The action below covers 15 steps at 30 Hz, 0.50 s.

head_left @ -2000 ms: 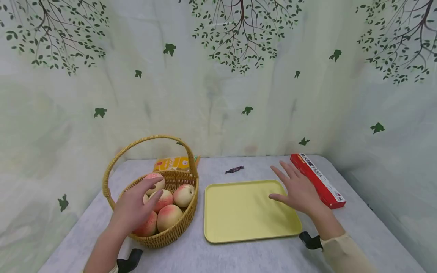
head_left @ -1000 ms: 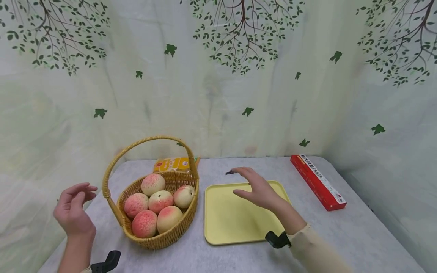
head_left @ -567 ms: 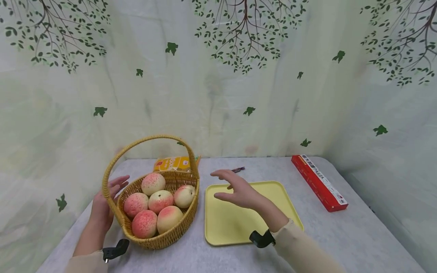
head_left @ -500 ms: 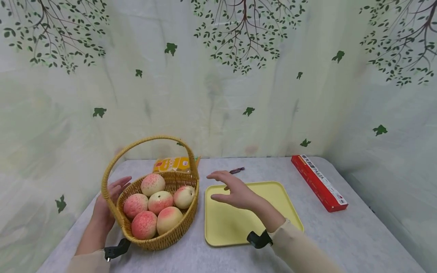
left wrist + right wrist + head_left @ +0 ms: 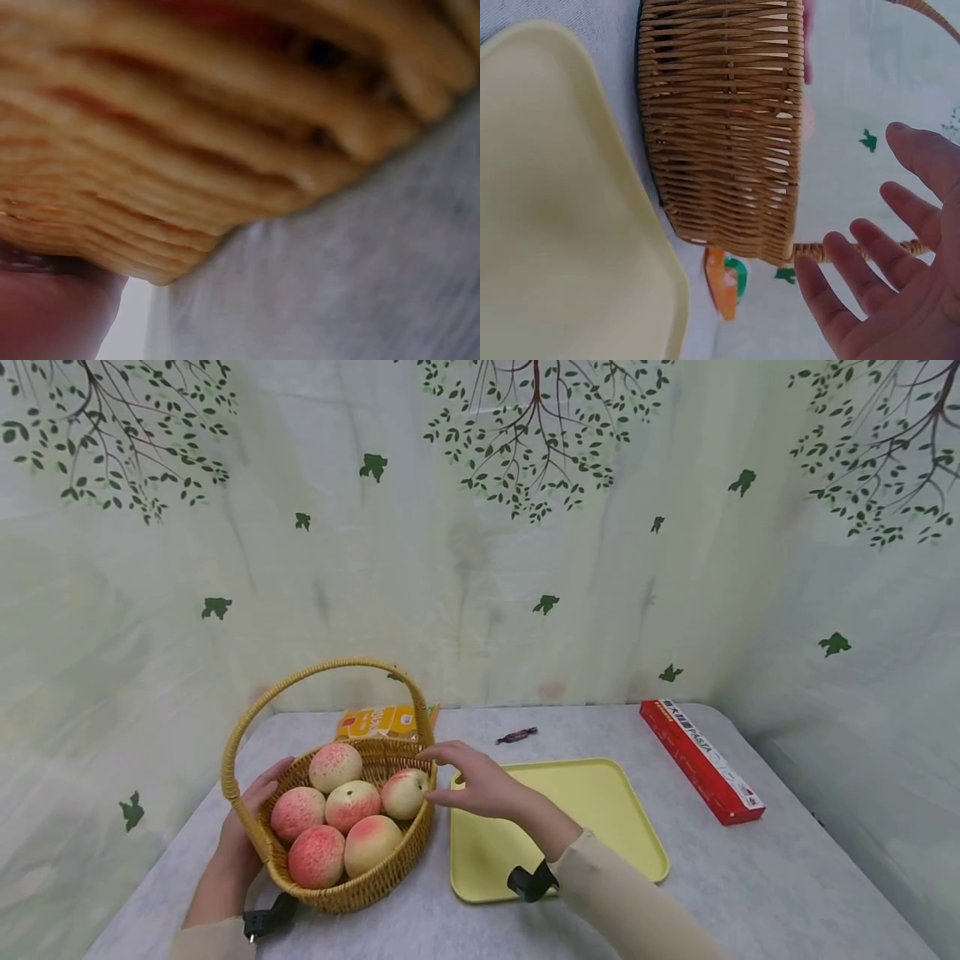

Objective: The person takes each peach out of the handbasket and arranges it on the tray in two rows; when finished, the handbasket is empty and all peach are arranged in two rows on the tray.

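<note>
A wicker basket [image 5: 360, 893] with a tall arched handle [image 5: 330, 667] stands on the left of the table, holding several pink and cream peaches [image 5: 352, 804]. My left hand [image 5: 243, 827] lies along the basket's left outer side, partly hidden by the handle and rim. In the left wrist view the weave [image 5: 165, 135] fills most of the frame, right against a finger [image 5: 52, 311]. My right hand [image 5: 480, 785] reaches in from the right, its fingertips at the basket's right rim. In the right wrist view this hand [image 5: 900, 285] has spread, relaxed fingers beside the basket [image 5: 720, 135].
A yellow tray [image 5: 585, 827] lies right of the basket, partly under my right forearm. Behind it is a small wrapped candy [image 5: 517, 736]. A red pasta box [image 5: 701, 760] lies at the right, and an orange packet [image 5: 378, 722] sits behind the basket.
My left hand went from above the peaches, out left, then in to the basket's left side. My right hand moved left across the tray to the right rim. The basket has stayed in place.
</note>
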Available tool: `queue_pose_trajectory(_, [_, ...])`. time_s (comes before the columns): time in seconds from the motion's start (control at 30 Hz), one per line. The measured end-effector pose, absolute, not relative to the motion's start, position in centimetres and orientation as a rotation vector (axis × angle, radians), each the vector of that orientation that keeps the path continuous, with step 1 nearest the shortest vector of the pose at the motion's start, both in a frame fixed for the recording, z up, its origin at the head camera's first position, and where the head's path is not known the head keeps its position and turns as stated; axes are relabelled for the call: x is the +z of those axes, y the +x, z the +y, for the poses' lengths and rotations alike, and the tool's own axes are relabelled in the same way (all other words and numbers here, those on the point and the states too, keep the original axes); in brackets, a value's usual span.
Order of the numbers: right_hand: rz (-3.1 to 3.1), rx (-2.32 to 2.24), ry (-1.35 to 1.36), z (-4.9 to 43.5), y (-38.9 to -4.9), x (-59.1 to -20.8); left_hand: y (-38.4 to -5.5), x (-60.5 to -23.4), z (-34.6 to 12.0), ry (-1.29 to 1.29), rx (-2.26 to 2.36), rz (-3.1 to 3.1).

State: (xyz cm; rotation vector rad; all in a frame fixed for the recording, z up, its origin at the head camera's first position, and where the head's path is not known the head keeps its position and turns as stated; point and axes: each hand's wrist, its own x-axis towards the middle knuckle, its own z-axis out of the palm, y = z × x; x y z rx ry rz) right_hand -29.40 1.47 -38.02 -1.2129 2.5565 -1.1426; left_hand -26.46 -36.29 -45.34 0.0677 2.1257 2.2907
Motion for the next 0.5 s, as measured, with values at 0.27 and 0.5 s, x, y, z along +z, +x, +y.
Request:
queue_pose_trajectory(0.27, [2.6,-1.062,-1.221,-0.9,-30.4,-38.6,-25.6,-46.0,-35.4,0.202,2.483,2.078])
queue_pose_trajectory(0.5, [2.633,-0.966,-1.17,-2.6,-31.0,-38.9,-25.2,-46.1,-35.0,0.144,2.482,2.119])
